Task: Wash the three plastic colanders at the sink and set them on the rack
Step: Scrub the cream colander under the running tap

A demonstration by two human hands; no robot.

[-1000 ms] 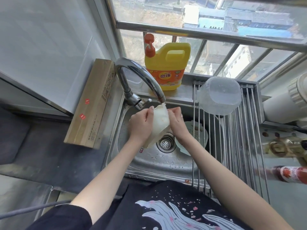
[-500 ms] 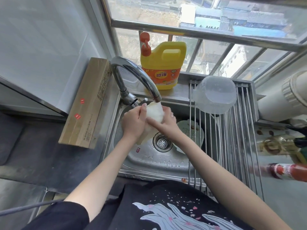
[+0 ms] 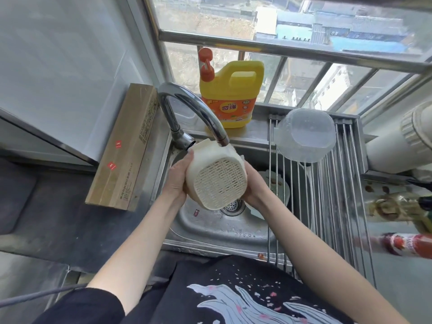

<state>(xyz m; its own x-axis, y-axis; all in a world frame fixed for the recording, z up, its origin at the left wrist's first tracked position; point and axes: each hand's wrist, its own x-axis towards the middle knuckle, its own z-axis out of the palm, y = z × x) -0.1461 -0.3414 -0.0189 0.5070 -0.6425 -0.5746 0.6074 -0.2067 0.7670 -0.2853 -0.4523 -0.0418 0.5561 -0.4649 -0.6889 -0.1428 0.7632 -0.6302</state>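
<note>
Colander (image 3: 217, 181) now turned, perforated base up toward the camera, where half a second ago only a narrow side showed; held under the faucet (image 3: 198, 115) spout, above the sink (image 3: 210, 228) drain; left hand (image 3: 177, 181) and right hand (image 3: 253, 185) cupped round opposite walls, fingers curled on it; rinsing probably midway. Clear bowl-shaped piece (image 3: 305, 134) upturned on the rack (image 3: 339, 206) right of the faucet; another white piece (image 3: 275, 185) under the rack bars; detergent jug (image 3: 230, 94) behind the faucet.

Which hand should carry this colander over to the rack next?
Probably the right hand: it already holds the colander on the side nearest the rack, while the left hand would cross over.
</note>
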